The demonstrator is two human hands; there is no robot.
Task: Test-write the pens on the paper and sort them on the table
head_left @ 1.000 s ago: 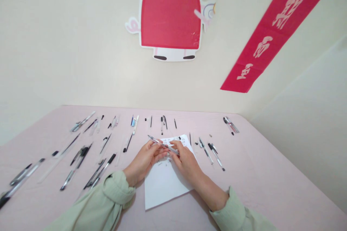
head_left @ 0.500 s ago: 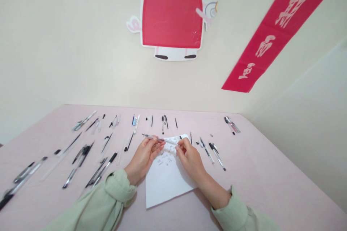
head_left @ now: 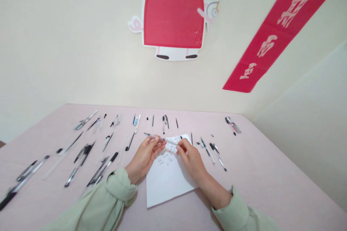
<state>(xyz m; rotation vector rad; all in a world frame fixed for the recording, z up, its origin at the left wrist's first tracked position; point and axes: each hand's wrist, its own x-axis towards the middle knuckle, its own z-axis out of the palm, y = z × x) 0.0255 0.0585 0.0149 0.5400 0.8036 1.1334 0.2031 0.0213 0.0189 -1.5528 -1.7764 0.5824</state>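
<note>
A slim clear pen [head_left: 168,141] is held between my two hands, above a white sheet of paper [head_left: 165,184] with small dark handwriting on its upper half. My left hand [head_left: 146,155] is closed on the pen's barrel, with its tip end pointing out to the upper left. At the other end my right hand [head_left: 189,157] pinches the pen between thumb and forefinger. A small black cap [head_left: 181,137] lies by the paper's top edge. The fingers hide part of the pen.
Several pens and pen parts lie across the pink table [head_left: 257,180]. To the left is a black-capped pen [head_left: 107,168]; to the right, a clear pen [head_left: 218,157]. A pen bundle [head_left: 233,124] lies at the back right. Behind stands a wall with a red banner [head_left: 265,47].
The whole view has shifted very slightly. Both hands keep their hold on the pen, with hardly any visible movement.
</note>
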